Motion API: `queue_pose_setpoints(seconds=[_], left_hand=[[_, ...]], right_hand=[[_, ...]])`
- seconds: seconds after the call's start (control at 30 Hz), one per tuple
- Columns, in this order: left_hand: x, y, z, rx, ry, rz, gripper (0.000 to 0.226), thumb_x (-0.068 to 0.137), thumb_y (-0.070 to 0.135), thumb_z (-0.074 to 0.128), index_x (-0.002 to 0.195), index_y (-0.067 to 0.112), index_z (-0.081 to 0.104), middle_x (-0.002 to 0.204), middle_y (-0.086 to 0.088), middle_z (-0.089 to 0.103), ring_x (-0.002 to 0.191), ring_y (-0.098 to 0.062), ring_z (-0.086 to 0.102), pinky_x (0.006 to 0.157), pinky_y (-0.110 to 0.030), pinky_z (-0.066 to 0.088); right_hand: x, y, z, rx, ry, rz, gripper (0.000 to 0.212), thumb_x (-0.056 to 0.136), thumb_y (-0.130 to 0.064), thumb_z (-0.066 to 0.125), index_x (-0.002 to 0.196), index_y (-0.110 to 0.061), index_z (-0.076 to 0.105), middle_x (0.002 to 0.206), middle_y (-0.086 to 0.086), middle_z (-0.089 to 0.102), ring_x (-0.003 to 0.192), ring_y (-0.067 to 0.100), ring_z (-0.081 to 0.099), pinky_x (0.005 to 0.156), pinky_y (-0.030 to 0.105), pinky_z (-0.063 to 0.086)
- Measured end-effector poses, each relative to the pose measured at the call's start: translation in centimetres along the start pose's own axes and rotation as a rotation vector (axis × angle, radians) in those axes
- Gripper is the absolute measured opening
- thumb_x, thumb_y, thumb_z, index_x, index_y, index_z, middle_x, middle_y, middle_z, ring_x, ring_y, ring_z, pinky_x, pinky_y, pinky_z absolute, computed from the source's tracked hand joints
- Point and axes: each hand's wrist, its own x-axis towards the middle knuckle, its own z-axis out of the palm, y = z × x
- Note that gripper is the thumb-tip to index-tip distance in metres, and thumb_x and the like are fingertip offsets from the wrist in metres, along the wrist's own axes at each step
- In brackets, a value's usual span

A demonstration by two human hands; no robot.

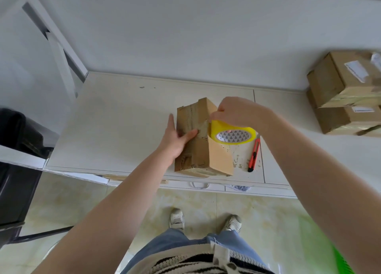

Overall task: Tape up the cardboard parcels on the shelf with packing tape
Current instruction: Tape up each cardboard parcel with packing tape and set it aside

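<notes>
A long brown cardboard parcel (pixel 203 150) lies on the white shelf top (pixel 115 129), wrapped crosswise with clear tape. My left hand (pixel 175 139) holds its left side, thumb pressing on the taped top face and fingers straight along the far side. My right hand (pixel 239 112) grips a yellow roll of packing tape (pixel 234 135) against the parcel's right upper edge. A strip of tape runs from the roll onto the box.
An orange box cutter (pixel 254 155) lies on the shelf just right of the parcel. Two stacked taped cardboard boxes (pixel 346 94) stand at the far right. A white ladder frame (pixel 59 53) rises at the left, with a black bin (pixel 18 162) below it.
</notes>
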Motion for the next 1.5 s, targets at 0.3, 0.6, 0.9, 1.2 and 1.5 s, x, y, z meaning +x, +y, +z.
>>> queue_pose_setpoints(seconds=[0.3,0.6,0.9,1.2,1.5], left_hand=[[-0.5,0.5,1.7,0.343,0.075,-0.022,0.076,0.094,0.070,0.030,0.154,0.043,-0.007,0.165,-0.005,-0.013,0.152,-0.032,0.001,0.118,-0.054,0.007],[0.1,-1.0,-0.4,0.327,0.075,0.017,0.068,0.098,0.062,0.031,0.157,0.041,0.003,0.165,-0.002,-0.008,0.149,-0.037,0.012,0.119,-0.055,0.013],[0.8,-0.7,-1.8,0.093,0.062,-0.039,0.057,0.107,0.041,0.028,0.159,0.026,0.010,0.165,-0.001,0.016,0.151,-0.024,0.017,0.122,-0.044,0.015],[0.6,-2.2,-1.8,-0.043,0.107,-0.073,0.041,0.103,0.046,0.041,0.131,0.020,0.054,0.113,0.009,0.057,0.105,-0.014,0.052,0.088,-0.028,0.034],[0.6,-2.2,-1.6,-0.007,0.087,-0.036,0.042,0.101,0.048,0.043,0.131,0.020,0.054,0.113,0.009,0.057,0.103,-0.013,0.051,0.088,-0.029,0.034]], right_hand=[[0.0,-0.9,-1.0,0.243,-0.022,-0.058,0.037,0.095,-0.036,0.053,0.072,-0.007,0.057,0.068,0.009,0.048,0.065,0.019,0.043,0.063,0.032,0.034],[0.3,-1.2,0.0,-0.111,0.137,-0.075,0.048,0.090,-0.048,0.059,0.058,-0.015,0.043,0.055,-0.002,0.044,0.052,0.016,0.042,0.051,0.027,0.029],[1.6,-3.8,2.6,-0.083,0.139,0.050,0.051,0.092,-0.059,0.048,0.064,-0.016,0.050,0.061,-0.002,0.053,0.060,0.017,0.053,0.055,0.027,0.034],[1.0,-2.7,3.4,0.158,0.133,0.026,0.060,0.085,-0.069,0.053,0.072,-0.011,0.060,0.064,0.000,0.052,0.060,0.019,0.051,0.056,0.029,0.035],[-0.2,-0.8,2.6,-0.077,0.128,0.116,0.051,0.086,-0.066,0.055,0.077,-0.016,0.059,0.069,-0.001,0.052,0.060,0.012,0.048,0.050,0.025,0.031]])
